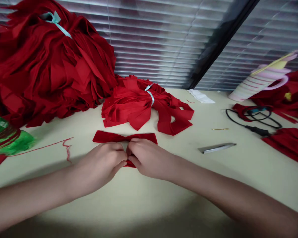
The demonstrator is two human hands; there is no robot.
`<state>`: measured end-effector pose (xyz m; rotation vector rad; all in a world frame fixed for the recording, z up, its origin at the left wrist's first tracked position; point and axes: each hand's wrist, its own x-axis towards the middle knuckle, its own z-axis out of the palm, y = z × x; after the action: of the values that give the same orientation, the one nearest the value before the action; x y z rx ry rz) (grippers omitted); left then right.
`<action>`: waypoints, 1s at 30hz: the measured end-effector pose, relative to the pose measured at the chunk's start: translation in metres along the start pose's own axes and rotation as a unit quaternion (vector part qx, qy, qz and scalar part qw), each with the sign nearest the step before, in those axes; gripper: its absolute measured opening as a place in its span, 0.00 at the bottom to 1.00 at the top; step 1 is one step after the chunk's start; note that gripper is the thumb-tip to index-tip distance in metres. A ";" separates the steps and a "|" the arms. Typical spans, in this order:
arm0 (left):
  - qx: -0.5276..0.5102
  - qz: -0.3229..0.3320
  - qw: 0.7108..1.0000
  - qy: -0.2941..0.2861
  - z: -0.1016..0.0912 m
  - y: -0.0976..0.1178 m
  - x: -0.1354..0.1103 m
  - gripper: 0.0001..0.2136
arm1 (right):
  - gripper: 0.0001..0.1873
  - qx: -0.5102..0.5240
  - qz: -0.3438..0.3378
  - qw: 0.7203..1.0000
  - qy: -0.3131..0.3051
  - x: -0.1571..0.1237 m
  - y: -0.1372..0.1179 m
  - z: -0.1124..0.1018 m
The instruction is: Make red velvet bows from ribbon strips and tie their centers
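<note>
A strip of red fabric (144,136), drawn in at its middle like a bow, lies on the pale table under both hands. My left hand (108,158) is closed, its fingertips pinching the fabric near the middle. Right beside it my right hand (145,157) is closed on the same fabric, thumb and fingers meeting the left fingertips. A bit of red fabric shows below the fingers. The hands hide the centre of the strip, so any thread there cannot be made out.
Tied bundles of red fabric strips (136,102) lie behind, with a taller pile (49,62) at left. A green bottle (12,138) wound with red thread stands left. At right are a silver pen-like tool (218,147), a black cable (258,130) and a pink-and-white mug (259,82).
</note>
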<state>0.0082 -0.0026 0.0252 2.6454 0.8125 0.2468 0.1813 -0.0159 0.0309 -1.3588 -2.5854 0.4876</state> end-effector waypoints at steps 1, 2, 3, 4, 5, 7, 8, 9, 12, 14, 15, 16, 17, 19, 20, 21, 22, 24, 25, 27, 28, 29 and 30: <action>-0.008 -0.011 1.000 0.002 0.000 0.000 0.000 0.06 | 0.07 -0.009 -0.012 1.000 -0.012 0.001 -0.001 -0.002; -0.015 -0.025 1.000 0.001 0.000 0.001 0.000 0.04 | 0.08 -0.002 -0.021 1.000 -0.021 0.002 0.000 -0.003; -0.019 -0.041 0.999 -0.002 -0.001 0.001 0.000 0.03 | 0.08 0.019 -0.023 0.999 -0.022 0.003 0.000 -0.004; -0.020 -0.056 0.998 -0.006 -0.001 0.002 0.000 0.02 | 0.08 0.052 -0.020 0.998 -0.016 0.002 0.002 -0.004; -0.018 -0.070 0.997 -0.009 -0.002 0.003 0.000 0.02 | 0.08 0.093 -0.014 0.996 -0.009 0.002 0.003 -0.004; -0.007 -0.086 0.996 -0.011 -0.003 0.005 0.000 0.02 | 0.11 0.180 0.001 0.984 0.004 -0.001 0.008 -0.001; -0.004 -0.088 0.996 -0.009 -0.004 0.005 0.000 0.02 | 0.13 0.218 0.005 0.976 0.007 -0.002 0.009 0.001; -0.002 -0.087 0.996 -0.005 -0.004 0.006 0.001 0.01 | 0.15 0.248 0.008 0.969 0.008 -0.004 0.011 0.004; -0.001 -0.076 0.997 -0.003 -0.005 0.007 0.002 0.04 | 0.17 0.284 0.020 0.959 0.018 -0.007 0.014 0.010; -0.004 -0.061 0.998 -0.005 -0.005 0.006 0.002 0.06 | 0.16 0.289 0.026 0.957 0.023 -0.009 0.014 0.011; -0.008 -0.054 0.999 -0.002 -0.005 0.006 0.003 0.06 | 0.16 0.289 0.028 0.957 0.022 -0.010 0.014 0.011; -0.014 -0.046 0.999 0.001 -0.004 0.005 0.003 0.07 | 0.16 0.286 0.030 0.957 0.021 -0.011 0.013 0.009; -0.022 -0.039 0.999 0.005 -0.004 0.003 0.004 0.08 | 0.16 0.282 0.029 0.959 0.020 -0.012 0.012 0.008; -0.040 -0.021 0.999 0.012 -0.003 0.000 0.004 0.09 | 0.17 0.266 0.029 0.963 0.028 -0.014 0.007 0.004; -0.049 -0.011 0.999 0.016 -0.002 -0.001 0.005 0.10 | 0.18 0.253 0.031 0.966 0.038 -0.016 0.005 0.003; -0.055 -0.003 0.998 0.022 -0.001 -0.002 0.005 0.10 | 0.19 0.235 0.032 0.970 0.050 -0.017 0.003 0.003; -0.056 0.001 0.998 0.027 0.000 -0.003 0.005 0.10 | 0.19 0.208 0.028 0.976 0.061 -0.018 0.002 0.004; -0.051 -0.007 0.998 0.036 0.000 -0.003 0.005 0.09 | 0.14 0.133 -0.010 0.988 0.080 -0.021 0.001 0.007; -0.045 -0.016 0.998 0.036 0.000 -0.002 0.005 0.09 | 0.09 0.096 -0.041 0.991 0.089 -0.023 0.001 0.010; -0.038 -0.029 0.998 0.027 0.000 -0.001 0.005 0.09 | 0.03 0.036 -0.097 0.989 0.108 -0.025 0.004 0.016; -0.037 -0.031 0.999 0.022 -0.001 -0.001 0.005 0.09 | 0.05 0.016 -0.113 0.987 0.117 -0.026 0.006 0.019; -0.037 -0.030 0.999 0.017 -0.001 -0.001 0.005 0.09 | 0.06 -0.002 -0.122 0.984 0.126 -0.027 0.007 0.021; -0.036 -0.027 0.999 0.013 -0.002 -0.002 0.005 0.09 | 0.07 -0.024 -0.130 0.982 0.133 -0.028 0.007 0.022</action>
<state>0.0109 0.0024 0.0263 2.5534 0.8658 0.2905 0.1961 -0.0397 0.0076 -0.9990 -2.5108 0.1868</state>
